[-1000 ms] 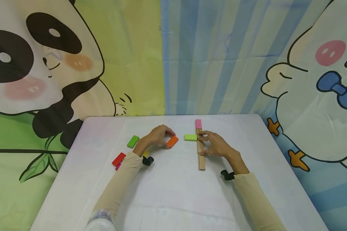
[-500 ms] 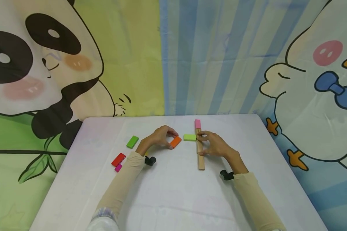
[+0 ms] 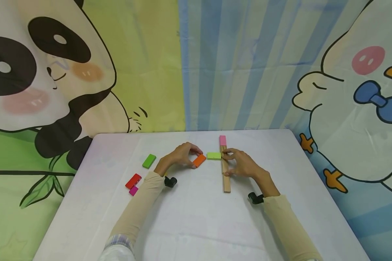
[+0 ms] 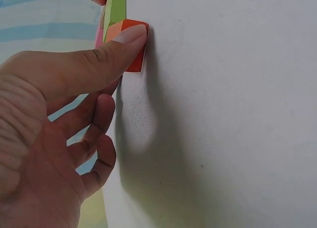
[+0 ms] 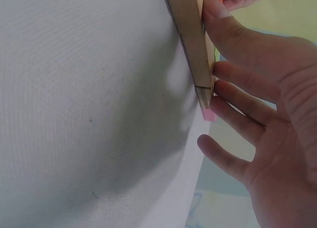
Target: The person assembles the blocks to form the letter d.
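Note:
My left hand [image 3: 182, 154] pinches an orange block [image 3: 200, 160] between thumb and fingers, low over the white tabletop. In the left wrist view, the thumb lies against the end of the orange block [image 4: 136, 52]. A light green block [image 3: 213, 156] lies just right of it, its right end meeting a row of plain wooden blocks [image 3: 227, 184]. That row runs away from me and ends in a pink block [image 3: 223, 140]. With fairly straight fingers, my right hand [image 3: 243, 163] touches the wooden row; in the right wrist view, thumb and fingertips rest along the wooden blocks [image 5: 193, 40].
On the left of the white table [image 3: 189, 221] lie a green block [image 3: 149, 161], a red block [image 3: 133, 181] and a magenta block [image 3: 133, 190]. A yellow block is mostly hidden behind the left wrist. A printed cloth [image 3: 228, 65] hangs along the table's far edge.
My left hand has moved right with the orange block, bringing it closer to the light green block. The right hand stays at the wooden row.

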The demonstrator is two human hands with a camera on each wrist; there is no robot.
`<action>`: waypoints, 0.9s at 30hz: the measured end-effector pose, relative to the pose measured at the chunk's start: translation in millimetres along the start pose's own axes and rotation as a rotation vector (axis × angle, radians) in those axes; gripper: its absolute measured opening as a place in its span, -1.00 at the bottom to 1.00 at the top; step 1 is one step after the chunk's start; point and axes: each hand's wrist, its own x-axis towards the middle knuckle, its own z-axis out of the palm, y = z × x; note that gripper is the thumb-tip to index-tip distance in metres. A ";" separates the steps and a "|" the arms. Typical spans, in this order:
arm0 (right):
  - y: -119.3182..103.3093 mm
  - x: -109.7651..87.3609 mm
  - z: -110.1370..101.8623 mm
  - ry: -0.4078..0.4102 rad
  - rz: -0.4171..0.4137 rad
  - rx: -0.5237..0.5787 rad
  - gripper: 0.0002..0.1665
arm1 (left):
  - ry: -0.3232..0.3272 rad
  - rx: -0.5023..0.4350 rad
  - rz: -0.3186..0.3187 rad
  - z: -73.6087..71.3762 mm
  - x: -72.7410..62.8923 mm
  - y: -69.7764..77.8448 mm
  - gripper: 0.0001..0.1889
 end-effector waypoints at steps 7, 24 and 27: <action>0.4 -0.1 1.2 -0.013 0.013 -0.003 0.02 | -0.008 -0.016 -0.009 2.0 2.2 -3.6 -0.34; -1.8 0.3 -2.1 -0.010 0.016 -0.011 0.01 | -0.017 0.004 0.033 0.6 4.1 -2.9 -0.34; -2.9 -0.1 -2.6 -0.014 0.023 -0.012 0.01 | -0.021 0.005 0.047 0.2 3.7 -2.0 -0.34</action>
